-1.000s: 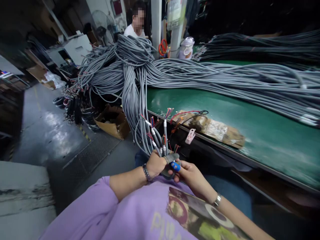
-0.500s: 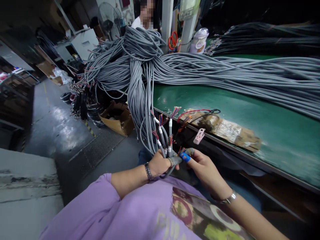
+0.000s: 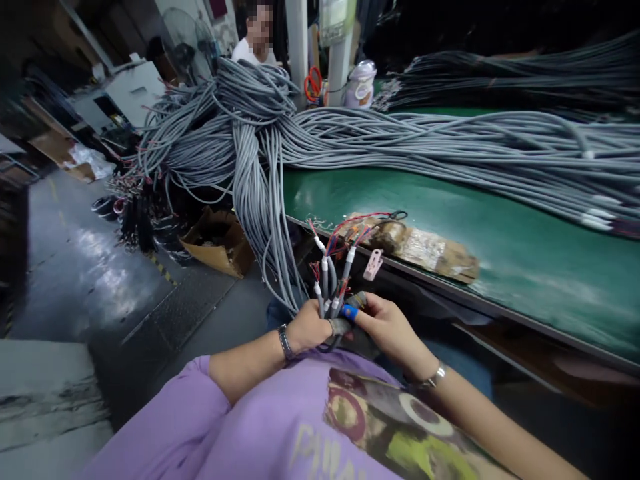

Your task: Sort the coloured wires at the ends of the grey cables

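Note:
My left hand (image 3: 309, 327) is closed around a small bunch of grey cables (image 3: 326, 283), whose white-banded ends stand upright with thin coloured wires fanning out. A grey wrap covers one of its fingers. Close beside it, my right hand (image 3: 395, 330) has its thumb and fingers pinched together at the cable ends; what lies between them is hidden. Blue tape (image 3: 350, 312) is around the right thumb, and a grey wrap is on a finger. Long grey cables (image 3: 260, 193) hang from the table edge down to my left hand.
A thick pile of grey cables (image 3: 400, 143) lies along the green table (image 3: 530, 240). Near its edge are a taped cardboard strip (image 3: 430, 250) and a pink clip (image 3: 373, 265). A cardboard box (image 3: 215, 243) stands on the floor. Another person (image 3: 253, 40) is behind the pile.
The view has turned right, so the surroundings sit further left. My right hand is slightly closer to my left, and the held cable ends have shifted and spread. My left hand keeps its grip.

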Demonstrator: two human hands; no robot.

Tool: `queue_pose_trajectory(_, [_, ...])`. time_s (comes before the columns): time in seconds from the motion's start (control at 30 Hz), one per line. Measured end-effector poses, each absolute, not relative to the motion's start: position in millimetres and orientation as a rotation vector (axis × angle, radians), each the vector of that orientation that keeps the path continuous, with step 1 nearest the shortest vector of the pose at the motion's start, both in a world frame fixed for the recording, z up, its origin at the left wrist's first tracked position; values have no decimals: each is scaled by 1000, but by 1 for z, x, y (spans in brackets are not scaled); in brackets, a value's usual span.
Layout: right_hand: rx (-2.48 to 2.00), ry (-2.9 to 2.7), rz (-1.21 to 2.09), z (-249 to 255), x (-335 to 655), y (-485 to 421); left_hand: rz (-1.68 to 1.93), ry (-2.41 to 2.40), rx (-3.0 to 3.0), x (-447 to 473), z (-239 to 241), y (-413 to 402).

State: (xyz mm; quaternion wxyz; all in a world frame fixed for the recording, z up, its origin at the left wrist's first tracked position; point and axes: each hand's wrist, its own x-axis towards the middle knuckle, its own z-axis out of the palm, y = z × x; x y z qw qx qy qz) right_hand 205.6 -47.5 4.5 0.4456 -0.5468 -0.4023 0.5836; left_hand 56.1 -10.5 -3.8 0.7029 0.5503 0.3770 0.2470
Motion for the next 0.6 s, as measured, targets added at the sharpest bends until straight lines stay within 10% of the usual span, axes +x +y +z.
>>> queue_pose_trajectory(0.6, [-1273,-946,1361,14,213,-49,705,924,1180,58,1,-5])
